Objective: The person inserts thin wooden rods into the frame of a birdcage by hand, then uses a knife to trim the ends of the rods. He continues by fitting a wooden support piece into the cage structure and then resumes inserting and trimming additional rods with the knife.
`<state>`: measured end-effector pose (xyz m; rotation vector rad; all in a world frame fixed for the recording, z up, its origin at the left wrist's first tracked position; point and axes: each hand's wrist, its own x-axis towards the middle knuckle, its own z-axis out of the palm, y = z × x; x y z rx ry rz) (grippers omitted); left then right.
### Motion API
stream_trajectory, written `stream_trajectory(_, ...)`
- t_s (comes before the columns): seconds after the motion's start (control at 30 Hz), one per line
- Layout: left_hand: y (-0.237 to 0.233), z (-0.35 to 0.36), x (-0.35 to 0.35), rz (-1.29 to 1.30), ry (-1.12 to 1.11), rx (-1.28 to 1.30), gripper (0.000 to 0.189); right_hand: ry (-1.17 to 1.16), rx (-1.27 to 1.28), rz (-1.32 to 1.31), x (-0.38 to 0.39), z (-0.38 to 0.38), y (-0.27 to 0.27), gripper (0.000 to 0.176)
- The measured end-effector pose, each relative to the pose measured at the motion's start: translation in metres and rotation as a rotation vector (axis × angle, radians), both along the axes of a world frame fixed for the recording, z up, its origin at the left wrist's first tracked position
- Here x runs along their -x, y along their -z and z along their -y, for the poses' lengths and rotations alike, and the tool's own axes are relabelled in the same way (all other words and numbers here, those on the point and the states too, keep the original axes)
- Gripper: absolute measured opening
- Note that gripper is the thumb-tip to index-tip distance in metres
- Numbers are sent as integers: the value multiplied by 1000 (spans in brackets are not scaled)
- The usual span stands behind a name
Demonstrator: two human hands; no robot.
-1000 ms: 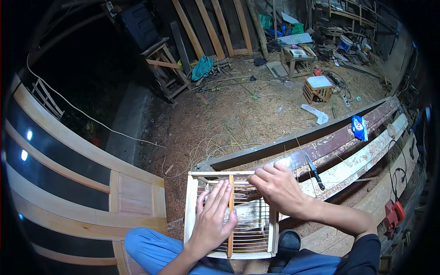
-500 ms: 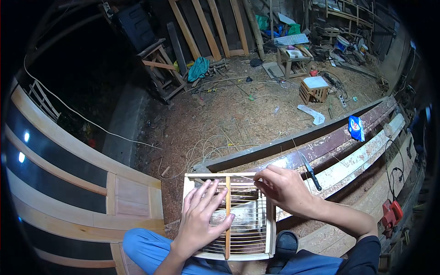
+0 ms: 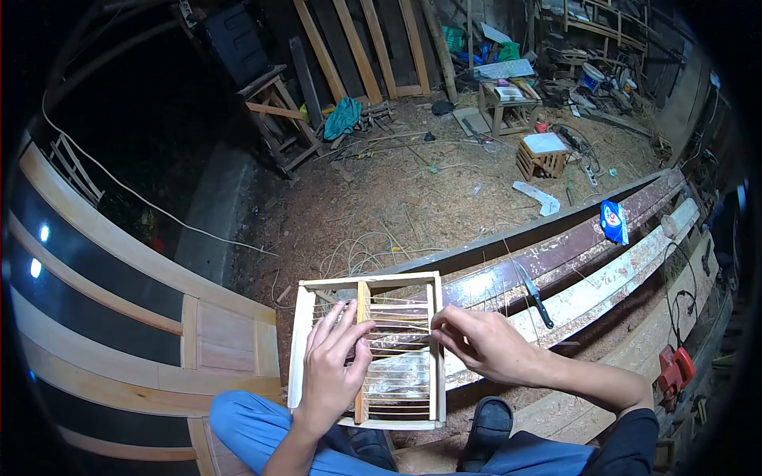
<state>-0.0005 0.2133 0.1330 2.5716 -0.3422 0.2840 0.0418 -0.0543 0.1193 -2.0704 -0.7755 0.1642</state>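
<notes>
A small wooden frame [image 3: 437, 349] with a middle bar and several thin sticks strung across it stands over my lap. My left hand [image 3: 332, 369] lies over its left half and middle bar, fingers stretched out and a little apart, touching the bar and sticks. At the outer edge of the right rail, my right hand [image 3: 484, 341] has thumb and fingers pinched together. Whatever sits in that pinch is too small or hidden to make out. A knife [image 3: 536, 297] with a black handle lies on the planks right of the frame.
Long weathered planks [image 3: 635, 274] run to the right, bearing a blue packet [image 3: 613, 222]. A red power tool [image 3: 676, 371] is at far right. Panelled wooden doorwork [image 3: 230, 341] lies on the left. Loose cord [image 3: 357, 250], a slatted wooden box [image 3: 543, 155] and shavings cover the ground.
The frame has shifted left and turned upright toward me. My right hand has moved from its top right corner down to the right rail. My left hand shifted slightly left with it.
</notes>
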Motion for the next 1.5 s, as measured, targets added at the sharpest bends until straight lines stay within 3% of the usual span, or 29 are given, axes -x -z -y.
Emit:
stream_trajectory(0.1,3,-6,0,17,-36,34,26,-33,-201,-56,-1,-7,8,16)
stream_trajectory(0.4,9,-17,-2,55,-168,114,27,-49,-199,-8,-6,-22,1,14)
stream_trajectory(0.73,-8,-18,5,-100,-80,19,43,7,-148,135,-7,-20,7,13)
stream_trajectory(0.93,-16,-2,11,-58,-51,2,43,41,-164,14,-5,-8,1,13)
stream_trajectory(1.13,-38,57,8,45,58,29,39,97,-306,-99,4,21,-8,16)
stream_trajectory(1.3,-44,130,5,106,175,195,49,208,-566,-219,18,61,-21,18)
stream_trajectory(1.4,-28,176,13,-27,132,473,54,279,-675,-245,24,86,-16,17)
stream_trajectory(1.5,7,213,15,-229,109,785,45,355,-751,-279,27,110,-1,15)
